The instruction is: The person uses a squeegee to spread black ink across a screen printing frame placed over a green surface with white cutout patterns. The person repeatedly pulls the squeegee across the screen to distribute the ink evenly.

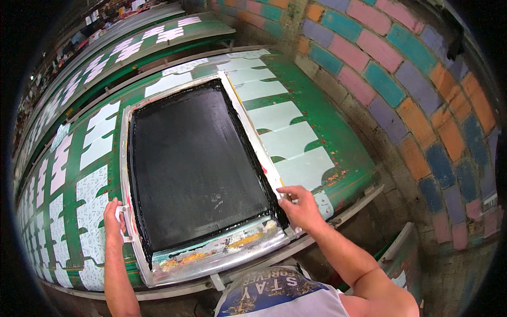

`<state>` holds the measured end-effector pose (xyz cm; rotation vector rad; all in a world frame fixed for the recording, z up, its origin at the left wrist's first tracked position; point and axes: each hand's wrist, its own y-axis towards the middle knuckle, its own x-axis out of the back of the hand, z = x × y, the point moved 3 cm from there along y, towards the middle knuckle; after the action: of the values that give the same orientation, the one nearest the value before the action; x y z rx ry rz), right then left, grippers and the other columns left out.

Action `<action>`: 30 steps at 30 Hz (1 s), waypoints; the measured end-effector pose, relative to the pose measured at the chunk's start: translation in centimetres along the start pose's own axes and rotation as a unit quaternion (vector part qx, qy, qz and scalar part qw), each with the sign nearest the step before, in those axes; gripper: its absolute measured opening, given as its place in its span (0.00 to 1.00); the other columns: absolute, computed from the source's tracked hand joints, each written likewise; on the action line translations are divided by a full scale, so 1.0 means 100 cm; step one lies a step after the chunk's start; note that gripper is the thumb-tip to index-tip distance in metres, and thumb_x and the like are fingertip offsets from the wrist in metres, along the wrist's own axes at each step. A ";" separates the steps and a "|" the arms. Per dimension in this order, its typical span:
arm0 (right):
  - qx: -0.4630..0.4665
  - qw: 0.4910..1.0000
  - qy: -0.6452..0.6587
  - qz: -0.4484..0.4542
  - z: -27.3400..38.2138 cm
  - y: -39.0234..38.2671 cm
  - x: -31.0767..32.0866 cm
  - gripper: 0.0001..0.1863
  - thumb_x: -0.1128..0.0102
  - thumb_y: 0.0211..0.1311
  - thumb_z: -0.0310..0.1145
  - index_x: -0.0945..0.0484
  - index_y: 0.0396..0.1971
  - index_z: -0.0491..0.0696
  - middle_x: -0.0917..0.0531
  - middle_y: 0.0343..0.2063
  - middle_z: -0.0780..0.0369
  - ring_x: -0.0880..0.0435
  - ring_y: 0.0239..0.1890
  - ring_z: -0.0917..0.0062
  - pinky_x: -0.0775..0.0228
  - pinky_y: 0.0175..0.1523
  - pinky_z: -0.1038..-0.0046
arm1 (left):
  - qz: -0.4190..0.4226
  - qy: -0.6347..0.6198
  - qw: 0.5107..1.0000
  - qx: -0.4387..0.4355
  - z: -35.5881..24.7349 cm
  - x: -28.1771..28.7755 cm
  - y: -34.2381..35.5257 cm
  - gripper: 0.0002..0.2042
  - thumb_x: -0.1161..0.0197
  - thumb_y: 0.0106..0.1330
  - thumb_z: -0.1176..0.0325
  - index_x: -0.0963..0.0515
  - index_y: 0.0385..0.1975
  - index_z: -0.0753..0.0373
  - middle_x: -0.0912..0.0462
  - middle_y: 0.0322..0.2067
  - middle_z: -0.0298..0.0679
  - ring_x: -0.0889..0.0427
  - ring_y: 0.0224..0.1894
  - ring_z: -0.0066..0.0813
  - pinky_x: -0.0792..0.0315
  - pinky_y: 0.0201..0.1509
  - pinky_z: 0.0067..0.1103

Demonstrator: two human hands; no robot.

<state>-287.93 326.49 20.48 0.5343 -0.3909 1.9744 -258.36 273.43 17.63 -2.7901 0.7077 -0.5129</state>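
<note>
1. The green worktop (343, 140) spreads under and beyond both hands, and its edges look bent by the lens.
2. To the right of the frame, ahead of the right hand, pale flat pieces (288, 140) lie in a column, with green showing between them. Small reddish and light specks are scattered near the worktop's right end.
3. Beside and beyond the left hand lie patterned pieces (95, 185), light in colour with small dark marks; some farther ones are pinkish.
4. Far ahead of the hands, a second worktop (211, 31) carries more white pieces. At the far left the picture is dim, so the objects there are perhaps not well readable.
5. To the right of the right hand stands a block wall (380, 82), painted pink, teal, purple, orange and dark blue.
6. The large frame (249, 134) lies on the worktop between the two hands. It surrounds a black panel (195, 164), and its near bar (232, 240) is smeared with yellow, orange and pale paint.
7. The left hand (112, 222) is at the frame's left side, its fingers curled around a light handle (127, 232).
8. The right hand (301, 208) is at the frame's near right corner, with bent fingers at the rim; I cannot tell if it closes on something.
9. Both forearms come from the near side, the right elbow bent outward.
</note>
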 end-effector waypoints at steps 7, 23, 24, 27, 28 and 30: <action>-0.035 0.999 0.009 -0.025 -0.117 0.073 0.101 0.19 0.25 0.62 0.34 0.09 0.53 0.48 0.13 0.49 0.50 0.13 0.51 0.59 0.21 0.61 0.62 | -0.010 -0.021 1.000 -0.006 -0.027 -0.149 -0.055 0.13 0.37 0.76 0.46 0.20 0.40 0.49 0.31 0.21 0.22 0.41 0.16 0.12 0.49 0.18 0.18; -0.128 0.984 0.116 -0.042 -0.301 0.127 0.296 0.17 0.28 0.65 0.27 0.11 0.53 0.40 0.11 0.52 0.50 0.13 0.58 0.63 0.25 0.66 0.66 | 0.037 -0.056 0.997 -0.024 -0.039 -0.412 -0.163 0.11 0.35 0.79 0.53 0.20 0.40 0.53 0.32 0.20 0.23 0.40 0.14 0.12 0.47 0.15 0.18; -0.099 0.989 0.104 -0.037 -0.301 0.128 0.299 0.17 0.29 0.66 0.25 0.12 0.54 0.40 0.13 0.45 0.57 0.17 0.48 0.71 0.29 0.55 0.70 | 0.040 -0.057 0.997 -0.027 -0.038 -0.416 -0.163 0.11 0.35 0.79 0.54 0.20 0.40 0.53 0.32 0.19 0.23 0.40 0.14 0.12 0.47 0.15 0.18; -0.094 0.990 0.098 -0.032 -0.303 0.129 0.307 0.17 0.31 0.67 0.23 0.12 0.55 0.40 0.15 0.38 0.63 0.22 0.38 0.80 0.33 0.44 0.74 | 0.038 -0.055 0.998 -0.018 -0.034 -0.422 -0.164 0.10 0.36 0.79 0.54 0.20 0.41 0.54 0.32 0.19 0.23 0.40 0.14 0.12 0.46 0.15 0.18; -0.108 0.988 0.104 -0.023 -0.304 0.128 0.308 0.18 0.30 0.66 0.25 0.12 0.55 0.41 0.13 0.46 0.57 0.17 0.48 0.71 0.29 0.55 0.70 | 0.034 -0.054 0.998 -0.013 -0.033 -0.423 -0.165 0.10 0.36 0.79 0.54 0.20 0.41 0.54 0.32 0.19 0.23 0.40 0.14 0.12 0.46 0.15 0.18; -0.118 0.988 0.100 -0.010 -0.307 0.128 0.309 0.18 0.28 0.65 0.26 0.12 0.54 0.41 0.12 0.54 0.51 0.13 0.59 0.62 0.26 0.67 0.66 | 0.030 -0.049 0.998 -0.005 -0.030 -0.423 -0.165 0.10 0.36 0.79 0.55 0.19 0.42 0.54 0.32 0.19 0.23 0.39 0.15 0.13 0.46 0.15 0.18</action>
<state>-317.65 359.19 10.15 0.1876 -0.4829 1.9100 -287.42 308.15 13.42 -2.7723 0.7718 -0.3599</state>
